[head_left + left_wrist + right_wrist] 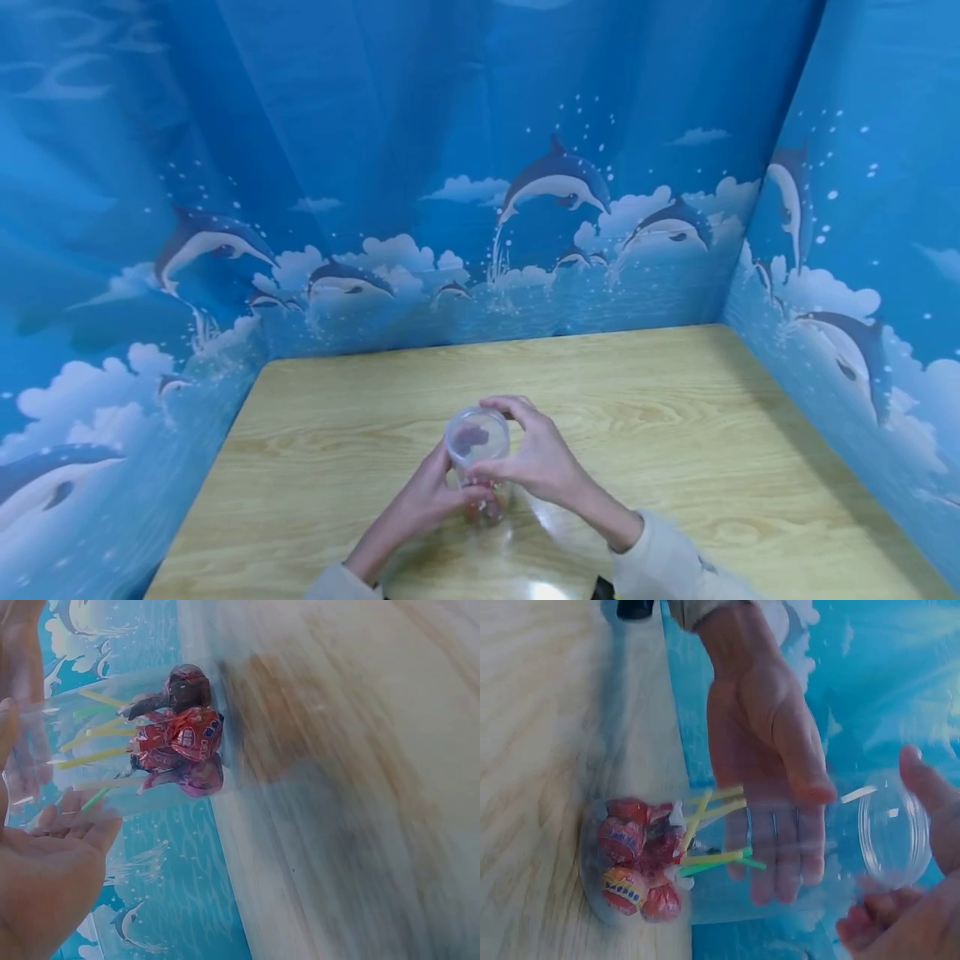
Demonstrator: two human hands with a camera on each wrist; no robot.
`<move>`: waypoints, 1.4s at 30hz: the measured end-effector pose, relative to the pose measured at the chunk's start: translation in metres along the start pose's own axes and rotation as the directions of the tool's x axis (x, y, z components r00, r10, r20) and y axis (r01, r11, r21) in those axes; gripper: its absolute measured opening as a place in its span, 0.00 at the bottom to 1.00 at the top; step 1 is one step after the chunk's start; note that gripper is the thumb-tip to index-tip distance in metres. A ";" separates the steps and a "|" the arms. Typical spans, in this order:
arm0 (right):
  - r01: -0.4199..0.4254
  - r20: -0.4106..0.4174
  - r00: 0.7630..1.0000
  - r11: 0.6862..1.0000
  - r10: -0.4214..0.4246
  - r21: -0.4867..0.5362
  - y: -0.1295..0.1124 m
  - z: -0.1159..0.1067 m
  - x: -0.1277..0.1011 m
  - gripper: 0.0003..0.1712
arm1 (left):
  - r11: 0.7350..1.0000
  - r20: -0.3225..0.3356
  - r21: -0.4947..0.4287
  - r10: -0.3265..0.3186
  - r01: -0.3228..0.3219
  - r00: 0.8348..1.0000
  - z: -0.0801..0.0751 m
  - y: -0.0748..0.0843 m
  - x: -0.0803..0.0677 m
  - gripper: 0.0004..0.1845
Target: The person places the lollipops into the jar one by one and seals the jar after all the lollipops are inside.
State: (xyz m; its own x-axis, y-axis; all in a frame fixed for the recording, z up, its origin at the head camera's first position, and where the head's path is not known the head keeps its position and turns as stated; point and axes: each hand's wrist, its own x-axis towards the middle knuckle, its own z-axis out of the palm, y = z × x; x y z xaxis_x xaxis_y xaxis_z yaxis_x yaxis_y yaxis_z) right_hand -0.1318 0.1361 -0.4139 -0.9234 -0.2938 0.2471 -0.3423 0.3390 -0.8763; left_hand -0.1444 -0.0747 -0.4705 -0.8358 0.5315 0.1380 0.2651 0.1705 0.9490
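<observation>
A clear plastic jar [480,487] stands on the wooden table [675,433], near its front middle. Several red-wrapped lollipops [634,862] with yellow and green sticks lie heads-down at its bottom, also plain in the left wrist view as lollipops [180,742]. My left hand [461,500] grips the jar's body from the left, thumb in front and fingers [780,862] behind the clear wall. My right hand [506,437] pinches the round clear lid [889,832] at the jar's mouth from above. Whether the lid is seated on the jar I cannot tell.
Blue cloth walls printed with dolphins [558,179] enclose the table at the back, left and right. A dark object [635,607] lies at the table's front edge near my sleeves. Bare wood stretches behind the jar and to both sides.
</observation>
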 end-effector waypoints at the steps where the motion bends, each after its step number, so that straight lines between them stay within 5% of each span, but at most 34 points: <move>1: -0.011 -0.014 1.000 1.000 0.011 0.004 0.000 0.001 -0.001 0.50 | 1.000 -0.001 0.004 0.002 -0.002 1.000 0.000 0.000 0.000 0.51; 8: 0.059 0.220 0.972 0.990 -0.086 0.124 0.006 -0.010 0.006 0.50 | 1.000 0.013 0.008 -0.028 0.028 1.000 -0.002 0.002 0.000 0.49; 15: -0.020 -0.006 1.000 0.996 0.021 0.087 0.001 0.007 -0.008 0.53 | 0.999 -0.035 0.048 -0.017 0.018 0.999 0.002 0.001 0.000 0.52; 22: 0.077 0.152 0.983 0.986 -0.099 0.146 0.004 -0.004 0.002 0.46 | 0.999 -0.018 0.043 -0.001 0.002 1.000 0.002 0.002 0.002 0.52; 29: 0.035 -0.015 0.999 0.999 -0.035 0.016 0.003 -0.001 0.000 0.52 | 0.999 -0.025 0.038 -0.023 0.024 0.999 0.003 0.003 0.004 0.55; 36: 0.060 0.136 0.989 0.998 -0.063 0.033 0.003 -0.007 -0.006 0.52 | 1.000 -0.013 0.029 -0.008 0.008 1.000 0.005 0.004 0.005 0.52; 42: 0.058 0.043 0.997 0.998 -0.058 0.004 0.004 -0.008 -0.007 0.52 | 0.999 -0.020 0.036 -0.014 0.015 1.000 0.006 0.004 0.005 0.52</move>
State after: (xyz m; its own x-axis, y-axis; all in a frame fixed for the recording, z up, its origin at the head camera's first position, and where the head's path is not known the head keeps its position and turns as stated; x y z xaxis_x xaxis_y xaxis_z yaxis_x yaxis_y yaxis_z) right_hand -0.1279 0.1471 -0.4155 -0.8938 -0.3507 0.2795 -0.3944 0.3181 -0.8621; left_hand -0.1448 -0.0659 -0.4675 -0.8490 0.5122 0.1303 0.2699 0.2082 0.9401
